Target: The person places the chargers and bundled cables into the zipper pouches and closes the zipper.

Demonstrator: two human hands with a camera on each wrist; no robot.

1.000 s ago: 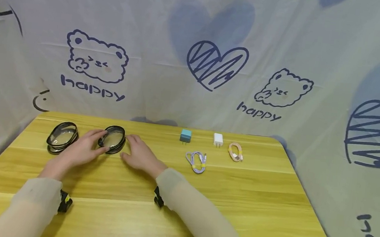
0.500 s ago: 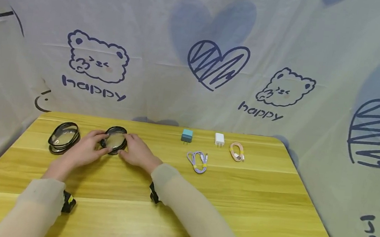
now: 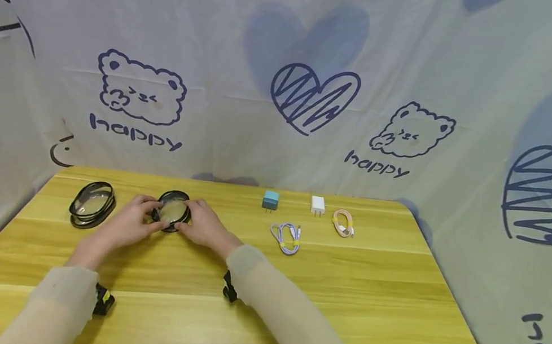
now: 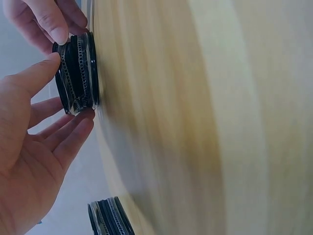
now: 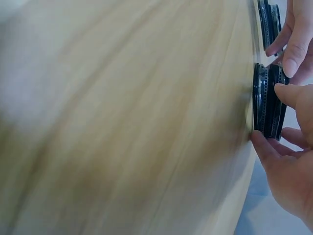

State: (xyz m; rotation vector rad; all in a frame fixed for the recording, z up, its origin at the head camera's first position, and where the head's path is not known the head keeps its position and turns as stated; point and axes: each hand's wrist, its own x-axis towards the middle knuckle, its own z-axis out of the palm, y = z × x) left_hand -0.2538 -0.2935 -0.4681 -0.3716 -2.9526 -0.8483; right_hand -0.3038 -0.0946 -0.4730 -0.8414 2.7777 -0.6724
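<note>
A round zip pouch [image 3: 172, 211] with a clear top and black edging lies on the wooden table, held from both sides. On its left, my left hand [image 3: 129, 223] grips the rim between thumb and fingers. My right hand [image 3: 205, 225] holds the opposite side, thumb at the near edge. The left wrist view shows the pouch's black side [image 4: 76, 73] with zipper-like bands, the left thumb against the upper rim and fingers beneath. From the right wrist, the right thumb and fingertips touch the same pouch [image 5: 269, 100]. A second similar pouch [image 3: 92, 205] sits left of my left hand.
To the right are a blue charger plug [image 3: 270, 200], a white charger plug [image 3: 317, 204], a coiled purple cable [image 3: 289, 239] and a coiled pink cable [image 3: 343, 223]. A printed white curtain [image 3: 229, 132] hangs behind the wooden table [image 3: 344, 293].
My right hand has closed in on the pouch's right side and now holds it. The pouch has shifted slightly to the right, with my left hand following. The other items stay put.
</note>
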